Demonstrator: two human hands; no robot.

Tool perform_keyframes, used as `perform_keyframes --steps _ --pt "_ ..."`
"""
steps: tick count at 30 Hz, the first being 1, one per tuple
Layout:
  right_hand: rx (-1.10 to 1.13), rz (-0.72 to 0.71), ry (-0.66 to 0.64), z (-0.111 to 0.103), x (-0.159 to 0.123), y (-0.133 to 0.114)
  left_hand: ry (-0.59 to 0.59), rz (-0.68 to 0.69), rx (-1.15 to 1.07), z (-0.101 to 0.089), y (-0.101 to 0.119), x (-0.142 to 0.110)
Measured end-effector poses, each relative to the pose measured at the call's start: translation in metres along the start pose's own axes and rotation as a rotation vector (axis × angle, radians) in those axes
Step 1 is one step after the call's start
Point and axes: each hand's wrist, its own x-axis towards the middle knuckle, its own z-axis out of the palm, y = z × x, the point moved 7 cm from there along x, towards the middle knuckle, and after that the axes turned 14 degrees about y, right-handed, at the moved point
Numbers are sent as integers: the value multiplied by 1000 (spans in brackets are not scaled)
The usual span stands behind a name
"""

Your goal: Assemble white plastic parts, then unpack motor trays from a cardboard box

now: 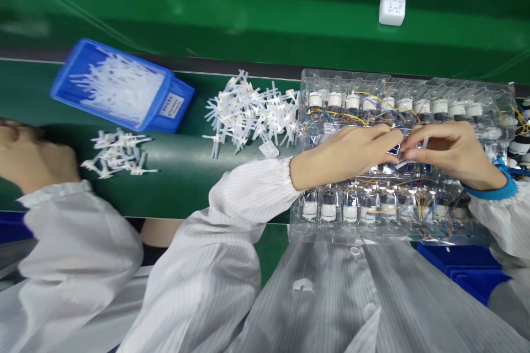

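My left hand [351,146] and my right hand [451,149] meet over a clear plastic tray [308,146], fingertips nearly touching. Between them shows a small part with a dark blue face [394,149], pinched by my left fingers. Thumb and forefinger of my right hand are closed on a thin white plastic strip [401,165]. Most of both pieces is covered by my fingers. Small motors with white caps [329,211] sit in rows in the tray's pockets, with yellow, blue and red wires [360,116] lying across them.
Left of the tray lies a pile of white plastic pieces [248,113]; a smaller pile [118,154] is further left. A blue bin [178,102] holds white strips. Another person's hand [37,157] rests at far left. A white box-shaped part [392,9] stands on the green surface behind.
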Motion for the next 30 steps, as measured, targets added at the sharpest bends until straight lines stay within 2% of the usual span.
perform_keyframes --steps 6,14,22,30 --pt "-49 -65 8 0 -2 -5 63 8 21 -2 -1 0" --pt "-74 -75 -6 0 -4 -4 117 4 8 -5 -2 0" --pt "-77 -133 14 1 -5 -5 127 9 -16 -7 -1 -1" --pt "-7 -101 48 -1 -7 4 140 3 -11 -8 -1 0"
